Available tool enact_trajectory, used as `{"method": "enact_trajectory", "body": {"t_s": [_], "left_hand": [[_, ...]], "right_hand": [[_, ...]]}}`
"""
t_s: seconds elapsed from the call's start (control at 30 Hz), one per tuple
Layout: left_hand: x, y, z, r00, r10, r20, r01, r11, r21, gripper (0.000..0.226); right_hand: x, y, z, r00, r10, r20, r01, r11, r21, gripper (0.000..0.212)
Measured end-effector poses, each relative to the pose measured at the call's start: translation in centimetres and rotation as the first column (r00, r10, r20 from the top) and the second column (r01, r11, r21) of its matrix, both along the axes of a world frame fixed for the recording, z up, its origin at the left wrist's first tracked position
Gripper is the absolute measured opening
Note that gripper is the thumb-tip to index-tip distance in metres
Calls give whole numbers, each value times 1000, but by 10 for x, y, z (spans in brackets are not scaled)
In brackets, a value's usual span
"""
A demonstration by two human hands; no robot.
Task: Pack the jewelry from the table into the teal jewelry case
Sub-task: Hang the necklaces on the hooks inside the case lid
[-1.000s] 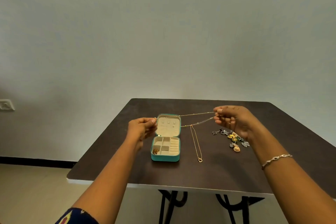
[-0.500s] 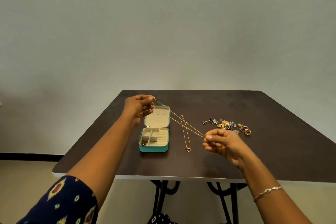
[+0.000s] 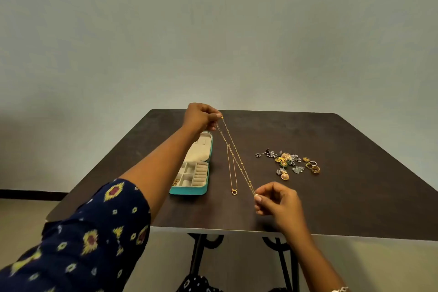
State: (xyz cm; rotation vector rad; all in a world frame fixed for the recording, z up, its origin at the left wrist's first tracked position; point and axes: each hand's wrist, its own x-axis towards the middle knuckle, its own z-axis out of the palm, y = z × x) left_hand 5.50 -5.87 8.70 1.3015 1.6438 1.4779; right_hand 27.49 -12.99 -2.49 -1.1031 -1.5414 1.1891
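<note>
Right of the teal jewelry case [image 3: 188,191], which is holding just one gold piece [image 3: 175,182], left hand [image 3: 201,117] and right hand [image 3: 276,199] are pinching a beaded chain's [image 3: 241,163] ends; pendant necklace [image 3: 234,191], earrings [image 3: 284,161] and rings [image 3: 312,166] are lying unpacked.

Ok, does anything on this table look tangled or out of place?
Nothing stands out. The beaded chain hangs untangled between left hand and right hand; the pendant necklace lies straight beside the open teal case; earrings and rings sit grouped together.

Stretched chain [image 3: 241,163] bars the gap between case [image 3: 189,191] and jewelry pile [image 3: 286,161].
</note>
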Motion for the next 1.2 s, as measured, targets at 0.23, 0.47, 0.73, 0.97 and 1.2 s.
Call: {"method": "enact_trajectory", "body": {"t_s": [0.23, 0.47, 0.73, 0.97, 1.2], "left_hand": [[21, 43, -24, 988, -25, -151, 14, 998, -68, 10], [31, 80, -51, 959, -33, -281, 0, 993, -119, 10], [32, 111, -68, 943, -74, -323, 28, 989, -145, 12], [29, 130, -86, 920, -166, -356, 70, 961, -268, 9], [31, 140, -103, 906, -218, -362, 79, 929, -363, 8]], "right_hand": [[-7, 5, -24, 931, -72, 358, -6, 977, 212, 11], [-17, 24, -30, 869, -64, 491, -83, 959, 272, 17], [-22, 44, -32, 821, -93, 564, -149, 917, 369, 6], [-24, 47, -33, 806, -114, 580, -157, 905, 396, 11], [-24, 49, -35, 800, -124, 587, -175, 888, 425, 11]]}}
